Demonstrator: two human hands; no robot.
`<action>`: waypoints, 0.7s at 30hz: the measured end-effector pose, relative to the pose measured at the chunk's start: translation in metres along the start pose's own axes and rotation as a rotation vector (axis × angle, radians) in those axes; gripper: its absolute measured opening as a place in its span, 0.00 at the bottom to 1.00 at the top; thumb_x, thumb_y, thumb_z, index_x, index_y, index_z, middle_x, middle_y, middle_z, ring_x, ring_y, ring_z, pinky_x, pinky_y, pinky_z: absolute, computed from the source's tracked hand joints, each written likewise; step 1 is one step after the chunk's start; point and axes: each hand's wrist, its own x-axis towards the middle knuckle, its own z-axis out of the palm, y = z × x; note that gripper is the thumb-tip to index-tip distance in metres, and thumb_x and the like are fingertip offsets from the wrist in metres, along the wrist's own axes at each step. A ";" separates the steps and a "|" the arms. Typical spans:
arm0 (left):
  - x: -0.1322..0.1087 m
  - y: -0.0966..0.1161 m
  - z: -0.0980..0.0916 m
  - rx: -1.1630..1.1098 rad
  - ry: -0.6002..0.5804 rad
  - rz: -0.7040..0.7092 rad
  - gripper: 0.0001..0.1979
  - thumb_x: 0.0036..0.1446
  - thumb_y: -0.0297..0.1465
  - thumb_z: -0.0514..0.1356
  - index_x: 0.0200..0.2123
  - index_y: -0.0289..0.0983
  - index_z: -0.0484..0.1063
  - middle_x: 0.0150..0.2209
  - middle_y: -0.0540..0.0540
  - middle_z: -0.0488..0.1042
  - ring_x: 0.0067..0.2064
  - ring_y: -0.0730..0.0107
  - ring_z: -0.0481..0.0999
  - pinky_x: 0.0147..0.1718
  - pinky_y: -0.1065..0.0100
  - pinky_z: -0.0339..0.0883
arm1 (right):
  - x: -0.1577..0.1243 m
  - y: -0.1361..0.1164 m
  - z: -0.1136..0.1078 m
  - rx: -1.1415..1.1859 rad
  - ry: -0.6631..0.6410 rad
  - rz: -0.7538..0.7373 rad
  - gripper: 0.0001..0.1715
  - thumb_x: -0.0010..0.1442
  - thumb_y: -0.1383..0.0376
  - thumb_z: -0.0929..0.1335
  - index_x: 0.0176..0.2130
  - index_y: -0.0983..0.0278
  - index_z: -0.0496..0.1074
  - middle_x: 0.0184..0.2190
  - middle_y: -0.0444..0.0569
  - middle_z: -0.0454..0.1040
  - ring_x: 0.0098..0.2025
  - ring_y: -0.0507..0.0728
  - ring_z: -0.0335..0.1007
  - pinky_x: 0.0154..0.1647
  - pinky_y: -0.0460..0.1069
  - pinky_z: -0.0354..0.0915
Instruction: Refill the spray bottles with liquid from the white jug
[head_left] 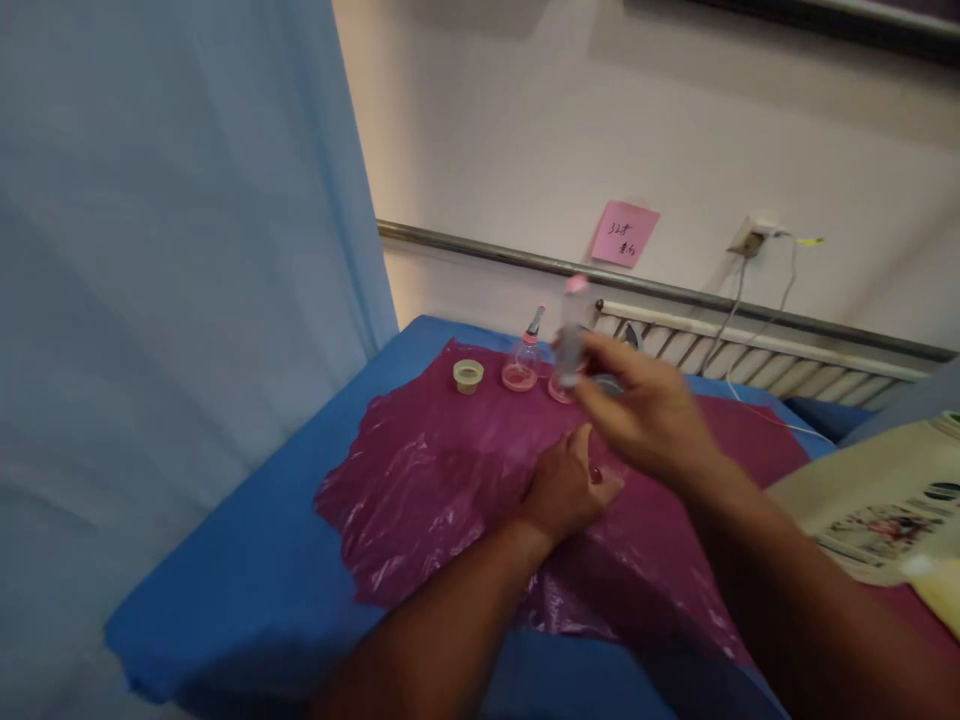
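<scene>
My right hand point(645, 400) is raised over the sheet, thumb and fingers pinched on a clear tube with a pink tip point(574, 330). The tube stands nearly upright and is smeared by motion. Lower and to the left, my left hand point(566, 480) rests at the pink-purple plastic sheet point(420, 500), its fingers curled round something mostly hidden; a small dark reddish bit shows by the thumb. Behind the hands stands a clear rounded jar point(520, 368) with a pink neck and a tilted nozzle. Another clear pink-bottomed vessel point(559, 388) is partly covered by the tube.
A small pale cup point(469, 375) sits left of the jar. The plastic lies over a blue bed cover point(262, 570). Blue curtain point(187, 300) hangs at left. Along the wall run a metal rail point(480, 252), radiator point(810, 362) and cables. A pale printed container point(862, 500) is at right.
</scene>
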 end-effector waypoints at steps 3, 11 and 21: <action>0.000 -0.001 -0.002 0.011 -0.100 0.034 0.43 0.58 0.41 0.71 0.73 0.37 0.66 0.66 0.33 0.78 0.66 0.41 0.78 0.68 0.49 0.71 | -0.003 0.008 -0.055 0.163 0.336 0.182 0.15 0.70 0.58 0.76 0.55 0.56 0.82 0.47 0.47 0.85 0.44 0.57 0.82 0.50 0.54 0.78; -0.001 0.002 -0.012 0.024 -0.150 0.021 0.43 0.61 0.40 0.68 0.77 0.36 0.62 0.68 0.33 0.76 0.67 0.43 0.78 0.70 0.49 0.69 | -0.039 0.044 -0.068 0.331 0.384 0.463 0.23 0.63 0.49 0.81 0.52 0.57 0.84 0.44 0.47 0.85 0.42 0.56 0.81 0.49 0.54 0.78; 0.001 0.001 -0.010 -0.008 -0.151 0.022 0.35 0.62 0.39 0.69 0.70 0.39 0.67 0.66 0.33 0.77 0.67 0.38 0.77 0.65 0.45 0.72 | -0.091 0.086 0.001 0.502 0.205 0.653 0.31 0.54 0.42 0.83 0.48 0.59 0.86 0.47 0.52 0.87 0.52 0.65 0.81 0.59 0.62 0.75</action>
